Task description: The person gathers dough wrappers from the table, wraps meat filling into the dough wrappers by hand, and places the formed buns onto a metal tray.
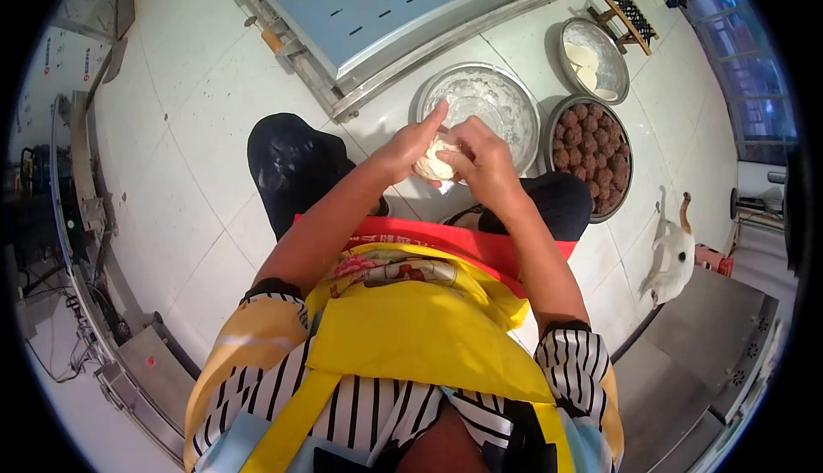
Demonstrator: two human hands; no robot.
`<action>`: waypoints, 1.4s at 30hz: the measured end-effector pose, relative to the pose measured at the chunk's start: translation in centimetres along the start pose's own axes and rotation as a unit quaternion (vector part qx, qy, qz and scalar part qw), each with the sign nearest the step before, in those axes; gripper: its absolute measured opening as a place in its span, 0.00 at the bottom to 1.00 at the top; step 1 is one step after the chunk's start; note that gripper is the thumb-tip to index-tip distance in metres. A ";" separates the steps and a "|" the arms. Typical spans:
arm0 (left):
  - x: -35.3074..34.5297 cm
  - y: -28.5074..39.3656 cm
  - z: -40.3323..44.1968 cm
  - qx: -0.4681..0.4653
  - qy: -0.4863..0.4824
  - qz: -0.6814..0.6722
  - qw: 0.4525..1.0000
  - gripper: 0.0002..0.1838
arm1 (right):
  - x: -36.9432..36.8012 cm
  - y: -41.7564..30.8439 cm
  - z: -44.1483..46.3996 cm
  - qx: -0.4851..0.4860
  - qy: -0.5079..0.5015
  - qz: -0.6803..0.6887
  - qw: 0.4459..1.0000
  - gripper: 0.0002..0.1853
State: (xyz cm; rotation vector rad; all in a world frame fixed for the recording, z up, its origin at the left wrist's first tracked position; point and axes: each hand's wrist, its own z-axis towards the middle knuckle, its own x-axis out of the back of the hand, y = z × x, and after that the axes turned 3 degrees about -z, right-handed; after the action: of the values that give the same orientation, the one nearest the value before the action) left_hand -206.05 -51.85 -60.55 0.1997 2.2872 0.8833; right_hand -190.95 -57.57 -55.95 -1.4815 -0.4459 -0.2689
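A pale ball of dough is between my two hands, over the near left edge of a metal bowl dusted with white flour. My left hand cups the dough from the left, thumb pointing up. The fingers of my right hand are bent and pressed on the dough's right side. To the right stands a round pan filled with brown balls. Behind it, another metal bowl holds pale flat dough pieces.
A large blue slotted tray on a metal frame lies ahead. A small wooden stool stands at the back right. A white cat is on the tiled floor at right, near a metal cabinet. My knees flank the work.
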 end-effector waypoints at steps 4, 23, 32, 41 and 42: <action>-2.0 -1.6 -0.1 -0.110 0.045 -0.244 0.963 0.32 | 0.1 1.6 0.5 -0.001 0.100 0.000 0.995 0.05; 0.8 1.4 -1.3 0.067 0.040 0.102 0.992 0.46 | -0.8 0.3 0.0 0.116 -0.020 -0.056 0.992 0.18; 0.1 -0.9 -0.5 0.003 0.060 -0.039 0.997 0.36 | -0.4 1.3 1.6 0.021 0.030 -0.001 0.999 0.17; -2.2 1.0 -1.6 0.060 -0.017 -0.032 0.998 0.35 | -1.6 0.5 0.0 -0.020 0.057 0.073 0.995 0.33; -3.0 0.8 -1.8 0.035 0.010 -0.029 0.999 0.35 | -1.8 0.3 -0.2 -0.030 0.071 0.081 0.994 0.32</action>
State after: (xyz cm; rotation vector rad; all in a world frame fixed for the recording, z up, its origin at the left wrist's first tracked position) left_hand -205.02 -53.28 -57.45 0.1564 2.3327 0.7790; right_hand -192.36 -57.91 -56.99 -1.5372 -0.2026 -0.2592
